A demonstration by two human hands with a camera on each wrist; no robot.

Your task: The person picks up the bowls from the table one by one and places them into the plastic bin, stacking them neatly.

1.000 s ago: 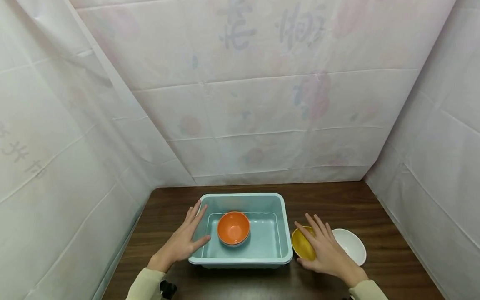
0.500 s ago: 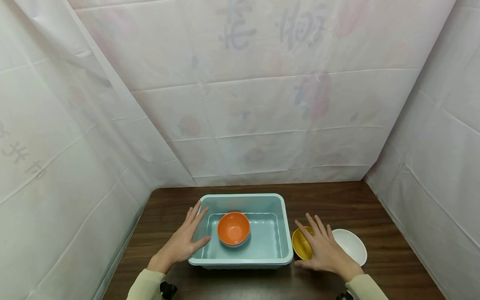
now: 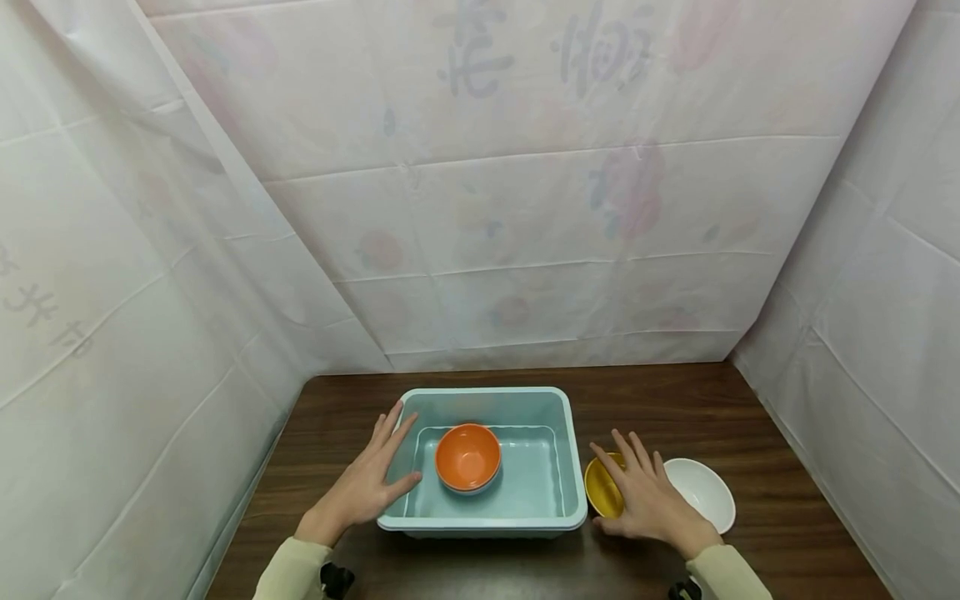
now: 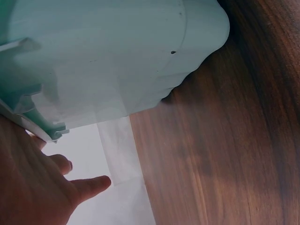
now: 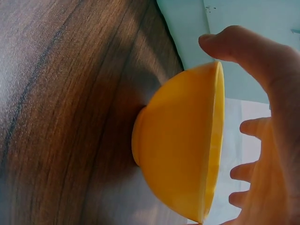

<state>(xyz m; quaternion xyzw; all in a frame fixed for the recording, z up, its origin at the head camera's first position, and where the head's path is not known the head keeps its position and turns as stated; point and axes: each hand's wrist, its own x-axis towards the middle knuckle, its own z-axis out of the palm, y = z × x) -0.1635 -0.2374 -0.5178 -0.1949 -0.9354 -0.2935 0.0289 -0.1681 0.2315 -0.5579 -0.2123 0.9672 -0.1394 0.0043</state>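
Note:
A light blue plastic basin stands on the table, and inside it sits a bowl with an orange interior and a paler edge below its rim. My left hand lies over the basin's left rim, fingers spread and thumb reaching over the inside. To the right of the basin, a yellow bowl stands upright on its foot. Over it my right hand spreads its fingers, covering part of the bowl from above; in the right wrist view the thumb is near the rim of the bowl.
A white bowl stands right of the yellow one, partly behind my right hand. The dark wooden table is bordered by white printed sheets at the back and on both sides.
My right hand and wrist have shifted slightly left above the yellow bowl. The left hand, basin and bowls stay in place.

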